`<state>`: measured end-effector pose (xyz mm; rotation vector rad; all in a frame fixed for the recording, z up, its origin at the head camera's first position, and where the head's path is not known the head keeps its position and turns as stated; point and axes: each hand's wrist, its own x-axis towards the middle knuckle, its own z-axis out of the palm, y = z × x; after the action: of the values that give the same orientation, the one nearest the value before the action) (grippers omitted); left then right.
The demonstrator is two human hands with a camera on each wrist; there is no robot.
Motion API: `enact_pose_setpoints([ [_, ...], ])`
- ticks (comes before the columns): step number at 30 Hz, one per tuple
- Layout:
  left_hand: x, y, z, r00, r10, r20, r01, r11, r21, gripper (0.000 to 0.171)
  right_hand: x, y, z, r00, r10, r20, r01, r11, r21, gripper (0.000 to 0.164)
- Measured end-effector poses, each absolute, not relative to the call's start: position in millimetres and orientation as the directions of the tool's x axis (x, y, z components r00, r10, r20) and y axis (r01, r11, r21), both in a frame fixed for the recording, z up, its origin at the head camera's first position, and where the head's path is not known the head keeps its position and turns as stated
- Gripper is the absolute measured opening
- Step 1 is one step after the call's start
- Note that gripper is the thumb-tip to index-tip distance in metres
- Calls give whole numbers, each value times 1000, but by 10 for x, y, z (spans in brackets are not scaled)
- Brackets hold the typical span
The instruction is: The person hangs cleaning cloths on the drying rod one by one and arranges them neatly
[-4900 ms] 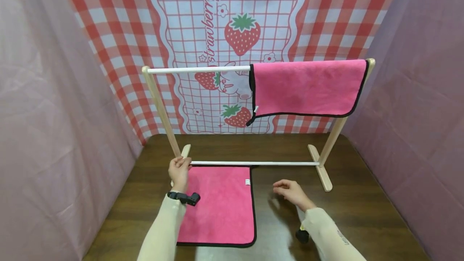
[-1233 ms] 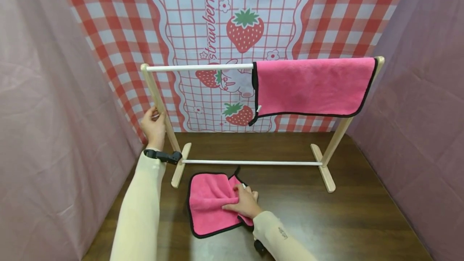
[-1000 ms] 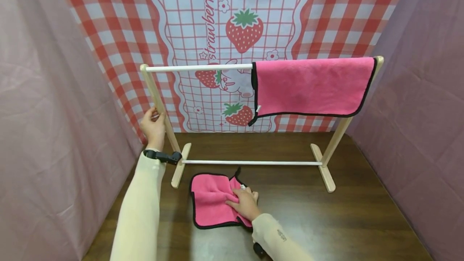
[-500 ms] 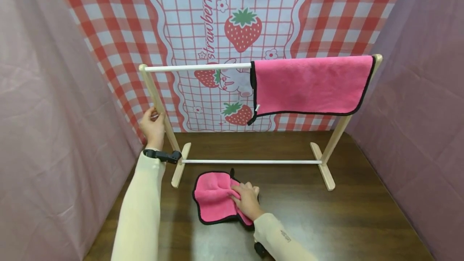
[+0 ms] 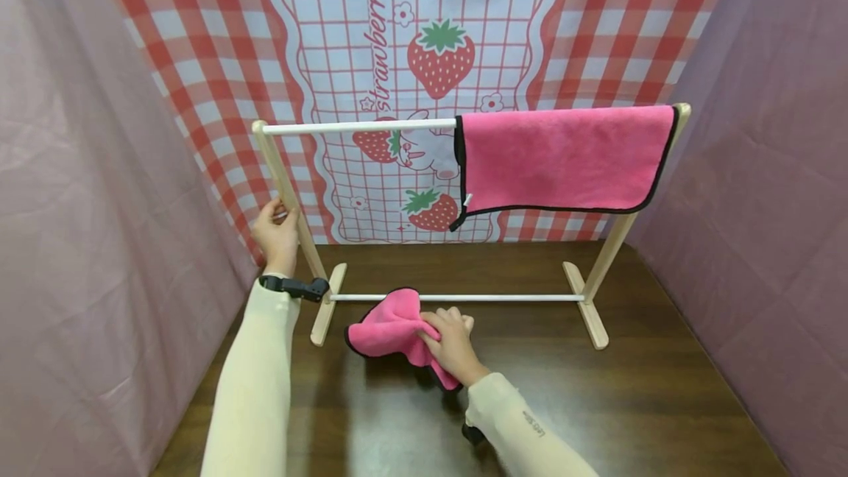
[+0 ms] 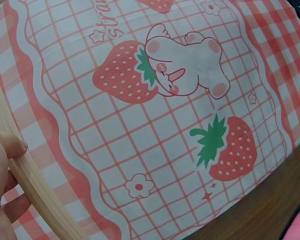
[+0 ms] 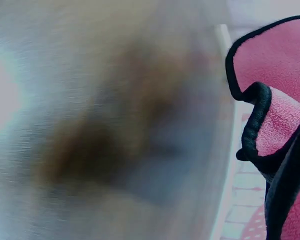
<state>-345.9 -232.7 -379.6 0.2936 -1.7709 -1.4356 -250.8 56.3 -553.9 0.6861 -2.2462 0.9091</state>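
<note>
My right hand [image 5: 456, 344] grips a pink towel [image 5: 394, 326] with black edging, bunched at its right side. The towel is raised over the table in front of the rack, and its left part droops. In the right wrist view, folded edges of the towel [image 7: 285, 115] show at the right, while the hand is out of sight. My left hand [image 5: 277, 234] holds the left post [image 5: 281, 175] of a wooden rack with white bars. The left wrist view has the thumb of that hand [image 6: 2, 170] on the near side of the post and fingers behind it.
A second pink towel [image 5: 570, 160] hangs over the right half of the top bar [image 5: 358, 126]. The lower bar [image 5: 503, 298] runs just behind the held towel. A strawberry-print cloth [image 5: 437, 65] covers the back, with plain curtains at both sides of the wooden table [image 5: 636, 403].
Earlier the towel lay flat on the table with my left hand at its far corner. Since then my left hand has gone up to the post, and my right hand has gathered and lifted the towel.
</note>
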Motion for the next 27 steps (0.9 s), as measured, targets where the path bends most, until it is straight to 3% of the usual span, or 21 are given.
enact_pose_setpoints([
  [27, -3443, -2357, -3777, -654, -609, 450, 281, 356, 891, 30, -2814, 540, -3956, -446, -149, 883, -775, 558, -297, 22],
])
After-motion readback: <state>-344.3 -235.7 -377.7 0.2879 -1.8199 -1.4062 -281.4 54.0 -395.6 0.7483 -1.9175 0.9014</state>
